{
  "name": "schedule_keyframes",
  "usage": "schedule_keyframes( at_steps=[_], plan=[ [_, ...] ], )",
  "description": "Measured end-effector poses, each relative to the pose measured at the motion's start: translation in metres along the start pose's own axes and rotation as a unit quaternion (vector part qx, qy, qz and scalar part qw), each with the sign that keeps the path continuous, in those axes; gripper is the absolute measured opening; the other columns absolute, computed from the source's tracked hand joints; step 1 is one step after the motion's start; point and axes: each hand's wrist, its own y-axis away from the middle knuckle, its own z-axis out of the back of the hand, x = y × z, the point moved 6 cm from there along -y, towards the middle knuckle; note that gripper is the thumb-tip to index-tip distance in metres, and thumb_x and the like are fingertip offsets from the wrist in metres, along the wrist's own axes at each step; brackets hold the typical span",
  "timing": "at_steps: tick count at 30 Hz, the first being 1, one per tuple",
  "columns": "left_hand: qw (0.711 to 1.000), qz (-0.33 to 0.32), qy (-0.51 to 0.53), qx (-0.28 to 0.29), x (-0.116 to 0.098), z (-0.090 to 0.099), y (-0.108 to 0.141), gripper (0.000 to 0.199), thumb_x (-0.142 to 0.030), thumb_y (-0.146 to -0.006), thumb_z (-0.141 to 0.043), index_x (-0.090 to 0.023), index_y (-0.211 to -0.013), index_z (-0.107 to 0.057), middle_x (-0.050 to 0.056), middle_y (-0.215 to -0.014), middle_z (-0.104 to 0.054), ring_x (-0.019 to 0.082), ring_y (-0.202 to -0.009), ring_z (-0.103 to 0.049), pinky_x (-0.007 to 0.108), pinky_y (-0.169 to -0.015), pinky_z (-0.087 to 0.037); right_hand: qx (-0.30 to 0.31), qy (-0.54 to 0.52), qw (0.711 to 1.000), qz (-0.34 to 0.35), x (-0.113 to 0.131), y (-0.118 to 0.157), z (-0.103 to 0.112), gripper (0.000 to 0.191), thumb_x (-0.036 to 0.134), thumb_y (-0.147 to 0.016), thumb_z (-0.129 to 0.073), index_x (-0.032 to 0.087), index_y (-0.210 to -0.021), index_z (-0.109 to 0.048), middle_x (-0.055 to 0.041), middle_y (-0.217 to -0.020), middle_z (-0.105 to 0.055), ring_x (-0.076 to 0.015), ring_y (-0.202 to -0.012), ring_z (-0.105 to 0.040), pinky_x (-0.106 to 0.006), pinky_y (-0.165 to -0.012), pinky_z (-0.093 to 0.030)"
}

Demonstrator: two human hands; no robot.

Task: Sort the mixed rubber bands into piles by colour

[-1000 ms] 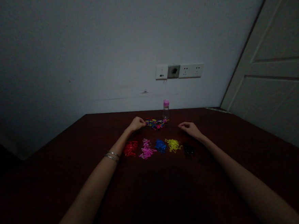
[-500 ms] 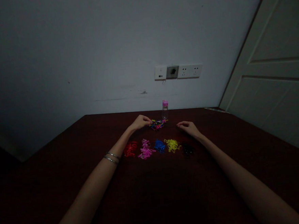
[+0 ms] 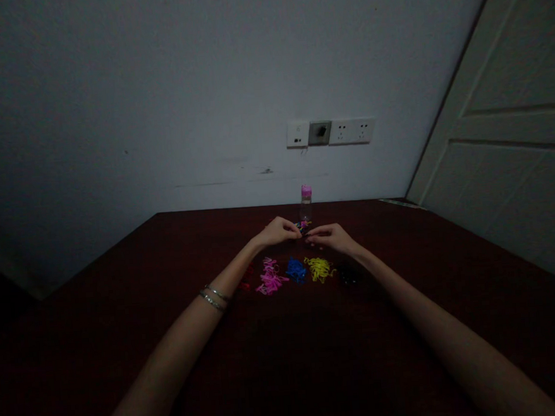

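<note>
My left hand [image 3: 278,232] is at the mixed pile of thin coloured bands [image 3: 304,224], thumb and fingers pinched together, hiding much of the pile. Close by on the other side, my right hand [image 3: 334,237] also has its fingertips pinched, almost meeting the left ones. Whatever lies between the fingertips is too small and dark to make out. Nearer to me lie sorted piles in a row: red bands [image 3: 246,280] partly behind my left forearm, pink bands [image 3: 271,277], blue bands [image 3: 296,271], yellow bands [image 3: 319,269] and black bands [image 3: 348,274].
A clear bottle with a pink cap [image 3: 306,192] stands just behind the mixed pile. The dark red table [image 3: 287,340] reaches back to a pale wall [image 3: 203,99] with a row of sockets [image 3: 352,131]. A panelled door [image 3: 504,122] is at the right.
My left hand has moved right, over the mixed pile. My right hand has moved left, so the fingertips of both hands are now close together. My left forearm covers more of the red bands.
</note>
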Motion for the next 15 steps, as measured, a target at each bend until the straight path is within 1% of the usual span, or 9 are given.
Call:
schedule_keyframes(
  at_steps=[2, 6, 8, 9, 11, 13, 15],
  plan=[
    [1.000, 0.002, -0.002, 0.000, 0.000, -0.001, 0.000, 0.022, -0.023, -0.063, -0.059, -0.010, -0.077, -0.070, 0.005, -0.068, -0.064, 0.010, -0.060, -0.051, 0.022, -0.058, -0.039, -0.010, -0.005, 1.000, -0.003, -0.007, -0.002, 0.005, 0.030, 0.036, -0.062, -0.066, 0.014, -0.083, -0.068, -0.0059, -0.071, -0.066, -0.0117, -0.057, -0.056, -0.023, -0.048, -0.042],
    [1.000, -0.008, 0.002, 0.001, -0.001, -0.001, 0.000, 0.021, -0.021, -0.062, -0.059, -0.010, -0.076, -0.070, 0.006, -0.070, -0.064, 0.010, -0.062, -0.051, 0.022, -0.061, -0.039, -0.049, -0.008, 0.999, -0.016, -0.017, -0.003, 0.022, 0.034, 0.039, -0.062, -0.066, 0.015, -0.086, -0.068, -0.0071, -0.077, -0.067, -0.0124, -0.059, -0.056, -0.024, -0.050, -0.043],
    [1.000, -0.011, 0.005, 0.000, 0.000, -0.001, -0.001, 0.020, -0.021, -0.062, -0.059, -0.010, -0.075, -0.070, 0.006, -0.070, -0.064, 0.010, -0.063, -0.052, 0.023, -0.061, -0.039, -0.036, 0.025, 0.999, -0.023, -0.016, -0.001, 0.029, 0.036, 0.040, -0.061, -0.066, 0.015, -0.086, -0.069, -0.0075, -0.080, -0.068, -0.0132, -0.060, -0.056, -0.025, -0.052, -0.043],
    [1.000, -0.011, 0.007, -0.002, 0.001, 0.000, -0.001, 0.020, -0.021, -0.062, -0.059, -0.010, -0.075, -0.070, 0.005, -0.069, -0.064, 0.010, -0.062, -0.052, 0.023, -0.061, -0.039, -0.015, 0.051, 0.998, -0.022, -0.013, 0.000, 0.031, 0.036, 0.041, -0.061, -0.066, 0.015, -0.085, -0.070, -0.0076, -0.082, -0.068, -0.0140, -0.063, -0.057, -0.026, -0.054, -0.044],
    [1.000, -0.007, 0.011, -0.007, 0.002, 0.002, 0.000, 0.020, -0.022, -0.063, -0.059, -0.010, -0.074, -0.069, 0.005, -0.068, -0.064, 0.010, -0.061, -0.052, 0.023, -0.060, -0.039, 0.046, 0.105, 0.993, -0.015, -0.004, 0.004, 0.030, 0.035, 0.041, -0.060, -0.067, 0.015, -0.083, -0.071, -0.0070, -0.084, -0.068, -0.0161, -0.070, -0.058, -0.027, -0.062, -0.044],
    [1.000, -0.001, 0.016, -0.012, 0.003, 0.003, 0.000, 0.020, -0.023, -0.063, -0.059, -0.010, -0.073, -0.069, 0.005, -0.067, -0.064, 0.010, -0.061, -0.052, 0.023, -0.060, -0.039, 0.116, 0.143, 0.983, -0.018, 0.004, 0.010, 0.025, 0.034, 0.041, -0.059, -0.067, 0.016, -0.083, -0.071, -0.0060, -0.084, -0.069, -0.0174, -0.075, -0.058, -0.028, -0.067, -0.044],
    [1.000, 0.002, 0.020, -0.017, 0.003, 0.004, 0.001, 0.020, -0.023, -0.062, -0.059, -0.010, -0.072, -0.069, 0.005, -0.067, -0.064, 0.010, -0.061, -0.052, 0.023, -0.061, -0.040, 0.170, 0.160, 0.972, -0.031, 0.010, 0.016, 0.018, 0.035, 0.041, -0.060, -0.067, 0.016, -0.084, -0.071, -0.0054, -0.081, -0.069, -0.0173, -0.074, -0.058, -0.028, -0.068, -0.043]
  ],
)
